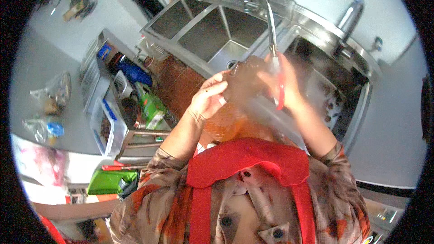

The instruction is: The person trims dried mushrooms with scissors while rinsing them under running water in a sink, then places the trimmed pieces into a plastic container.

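My left hand (210,96) grips the left edge of a dark brown, wet-looking lump (242,78), blurred, whose kind I cannot tell. Scissors with red handles (280,91) are in my right hand (288,78), blades pointing up and away from me. The fingers of that hand also reach to the right side of the dark lump. Both hands are raised in front of my red apron (247,159), near the front edge of the steel sinks.
Ahead lies a double steel sink (203,37) with curved taps. At right, another basin (325,84) holds dark pieces under a faucet (351,17). Plastic bins (113,128) and a green box (152,105) stand at left. Bagged items (56,98) lie on the grey surface farther left.
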Motion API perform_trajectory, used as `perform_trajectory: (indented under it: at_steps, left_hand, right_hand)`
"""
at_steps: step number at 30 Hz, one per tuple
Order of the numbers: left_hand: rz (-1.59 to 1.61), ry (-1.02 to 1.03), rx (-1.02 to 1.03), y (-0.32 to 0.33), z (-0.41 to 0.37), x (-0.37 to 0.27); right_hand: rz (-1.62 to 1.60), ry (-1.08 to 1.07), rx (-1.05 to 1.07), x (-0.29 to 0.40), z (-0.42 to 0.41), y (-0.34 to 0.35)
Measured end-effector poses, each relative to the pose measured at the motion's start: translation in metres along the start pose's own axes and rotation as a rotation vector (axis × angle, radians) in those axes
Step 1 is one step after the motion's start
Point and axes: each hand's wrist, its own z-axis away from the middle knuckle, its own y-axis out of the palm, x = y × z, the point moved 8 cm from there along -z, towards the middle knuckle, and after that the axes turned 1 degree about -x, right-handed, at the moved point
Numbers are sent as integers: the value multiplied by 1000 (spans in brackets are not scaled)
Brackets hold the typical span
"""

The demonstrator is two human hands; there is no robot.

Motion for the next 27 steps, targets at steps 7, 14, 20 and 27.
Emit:
perform_trajectory:
  at_steps: [7,14,20,27]
  left_hand:
    - [-366,175,-269,-72,42,-47]
    - [-33,369,-645,-146,127,-122]
    - [70,535,-724,-209,202,-168]
    - [35,660,-865,-261,294,-215]
  right_hand:
    - [198,-59,253,26,-24,105]
    - [217,45,246,-1,-39,157]
    - [233,162,648,-40,0,270]
    - [391,171,1211,-59,12,373]
